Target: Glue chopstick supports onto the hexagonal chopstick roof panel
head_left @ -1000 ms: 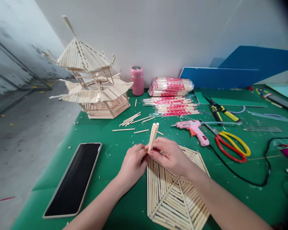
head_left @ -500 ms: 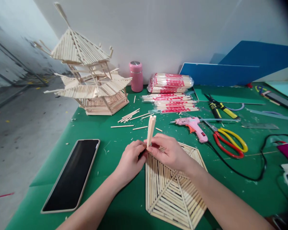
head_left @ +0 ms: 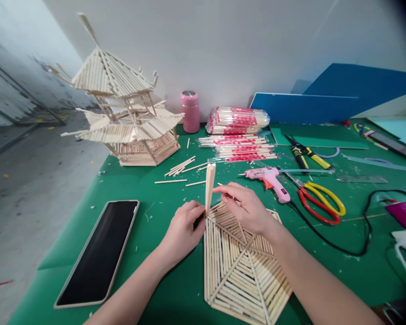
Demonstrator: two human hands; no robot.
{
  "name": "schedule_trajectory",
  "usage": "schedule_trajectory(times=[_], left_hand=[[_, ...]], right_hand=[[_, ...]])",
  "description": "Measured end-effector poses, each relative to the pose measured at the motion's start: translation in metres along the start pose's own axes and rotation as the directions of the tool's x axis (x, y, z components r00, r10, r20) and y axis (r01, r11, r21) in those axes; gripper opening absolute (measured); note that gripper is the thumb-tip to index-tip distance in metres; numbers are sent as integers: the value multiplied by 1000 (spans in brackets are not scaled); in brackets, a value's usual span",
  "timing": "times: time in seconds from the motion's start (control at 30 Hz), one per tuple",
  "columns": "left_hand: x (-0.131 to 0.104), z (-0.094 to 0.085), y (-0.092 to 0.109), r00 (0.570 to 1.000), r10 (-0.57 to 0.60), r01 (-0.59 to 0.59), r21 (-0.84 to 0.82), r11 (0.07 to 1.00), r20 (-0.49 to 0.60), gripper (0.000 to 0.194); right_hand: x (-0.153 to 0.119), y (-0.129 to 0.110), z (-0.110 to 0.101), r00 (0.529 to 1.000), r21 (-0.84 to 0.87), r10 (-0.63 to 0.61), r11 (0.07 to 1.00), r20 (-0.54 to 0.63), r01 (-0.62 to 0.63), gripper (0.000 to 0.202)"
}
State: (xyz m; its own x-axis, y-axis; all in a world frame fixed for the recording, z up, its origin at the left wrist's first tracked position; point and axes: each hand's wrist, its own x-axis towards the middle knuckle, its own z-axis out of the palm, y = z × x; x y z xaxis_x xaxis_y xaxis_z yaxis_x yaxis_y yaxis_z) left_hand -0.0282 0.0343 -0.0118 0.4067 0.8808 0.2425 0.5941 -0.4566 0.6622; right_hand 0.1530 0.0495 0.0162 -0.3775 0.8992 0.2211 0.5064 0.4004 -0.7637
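A short upright post of wooden sticks (head_left: 209,187) stands at the far-left corner of a flat hexagonal stick panel (head_left: 235,275). My left hand (head_left: 184,228) is closed at the post's foot, its fingertips pinching low on the left side; part of the grip is hidden. My right hand (head_left: 246,210) hovers over the panel's far part. Its index finger reaches out to the post's right side, at or very near it, with the thumb apart and nothing held.
A stick pagoda (head_left: 131,122) rises at back left, beside a pink flask (head_left: 190,113). Wrapped chopsticks (head_left: 238,122) and loose stick pieces (head_left: 181,167) lie behind my hands. To the right are a pink glue gun (head_left: 269,178), scissors (head_left: 320,201) and pliers (head_left: 304,155); a phone (head_left: 99,253) lies left.
My right hand has let go of the post's lower part and drawn back right, its index finger now higher along the post. My left hand stays at the foot. The view has shifted slightly.
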Motion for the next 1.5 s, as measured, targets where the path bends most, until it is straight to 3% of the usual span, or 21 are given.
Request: schedule_trajectory(times=[0.2, 0.4, 0.5, 0.67, 1.0, 1.5], left_hand=[[0, 0, 1, 998, -41, 40, 15, 999, 44, 18], [0, 1, -1, 998, -44, 43, 19, 999, 41, 18], [0, 1, -2, 998, -43, 42, 22, 999, 37, 18], [1, 0, -1, 998, -48, 46, 29, 999, 47, 18], [0, 2, -2, 998, -44, 41, 48, 998, 50, 18], [-3, 2, -1, 996, -41, 36, 63, 997, 74, 19]], right_hand=[[2, 10, -8, 994, -41, 94, 994, -55, -97, 22], [1, 6, -4, 996, -39, 84, 996, 29, -83, 23], [1, 7, -4, 995, -208, 99, 974, 33, -90, 28], [1, 21, -10, 972, -415, 230, 882, -37, -224, 25], [3, 32, -13, 943, -460, 327, 848, 62, -264, 19], [3, 25, -12, 948, -410, 319, 866, 13, -287, 16]])
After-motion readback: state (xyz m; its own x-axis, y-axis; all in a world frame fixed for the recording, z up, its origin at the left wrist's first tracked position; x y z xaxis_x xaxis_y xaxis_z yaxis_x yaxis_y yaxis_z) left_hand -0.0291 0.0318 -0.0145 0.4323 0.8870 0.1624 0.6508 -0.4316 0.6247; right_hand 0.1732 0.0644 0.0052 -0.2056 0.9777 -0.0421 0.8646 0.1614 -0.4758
